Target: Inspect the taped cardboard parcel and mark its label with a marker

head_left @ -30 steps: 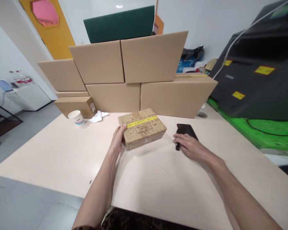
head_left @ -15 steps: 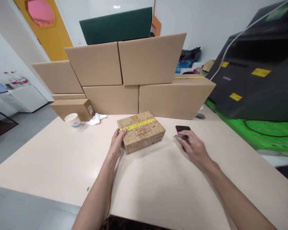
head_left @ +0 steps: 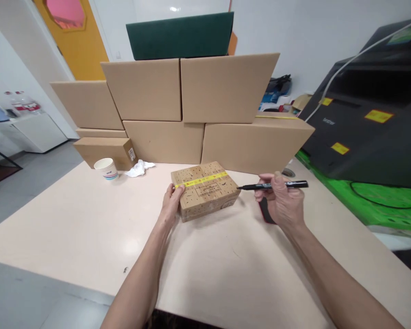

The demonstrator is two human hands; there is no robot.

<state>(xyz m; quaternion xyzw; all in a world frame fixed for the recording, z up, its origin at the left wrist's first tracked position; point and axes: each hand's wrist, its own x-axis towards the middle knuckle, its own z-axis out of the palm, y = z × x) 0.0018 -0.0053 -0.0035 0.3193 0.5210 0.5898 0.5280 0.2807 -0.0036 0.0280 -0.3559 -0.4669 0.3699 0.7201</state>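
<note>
A small cardboard box (head_left: 208,201), marked with scattered dark specks and crossed by yellow tape, rests on the table. My left hand (head_left: 173,201) grips its left edge, thumb on top and the other fingers mostly hidden behind the side. To the right, my right hand (head_left: 282,201) is closed around a black marker (head_left: 251,187). The marker lies nearly level, its dark tip pointing left at the box's right corner; whether tip and box touch I cannot tell. Under that hand, partly covered, lies a flat black object with a red edge (head_left: 267,212), perhaps a phone.
Large cardboard boxes (head_left: 150,91) are stacked along the table's back, topped by a dark green box (head_left: 181,39). A paper cup (head_left: 106,169) and crumpled tissue (head_left: 140,168) stand at back left. A tape roll (head_left: 289,172) and a black printer (head_left: 359,114) are on the right.
My right hand has lifted and turned, and the marker in it now shows at full length with its tip toward the box. My left hand keeps its hold; the view has shifted slightly.
</note>
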